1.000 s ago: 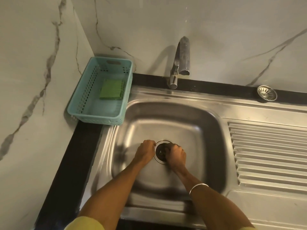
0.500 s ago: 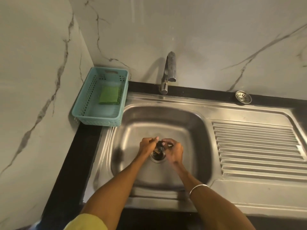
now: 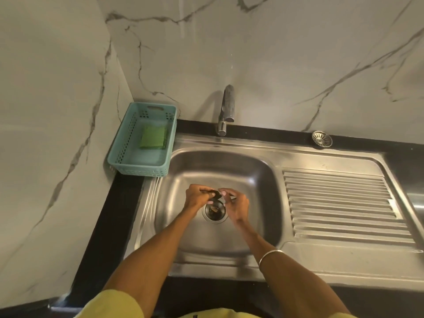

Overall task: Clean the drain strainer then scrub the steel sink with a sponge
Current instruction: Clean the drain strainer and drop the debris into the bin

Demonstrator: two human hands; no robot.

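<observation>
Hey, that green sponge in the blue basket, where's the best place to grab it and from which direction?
Come straight down from above: the basket is open-topped with walls all round. The sponge lies flat on its floor near the back right corner, so pinch its two long edges, left and right. The right edge sits close to the wall, so fingers may need to nudge it leftward first.

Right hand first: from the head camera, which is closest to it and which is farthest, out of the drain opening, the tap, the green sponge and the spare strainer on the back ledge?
From the right hand:
1. Drain opening, just left of it.
2. Tap, behind, at the wall.
3. Green sponge, in the blue basket, back left.
4. Spare strainer, back right ledge. It and the sponge are nearly too close to call.
</observation>
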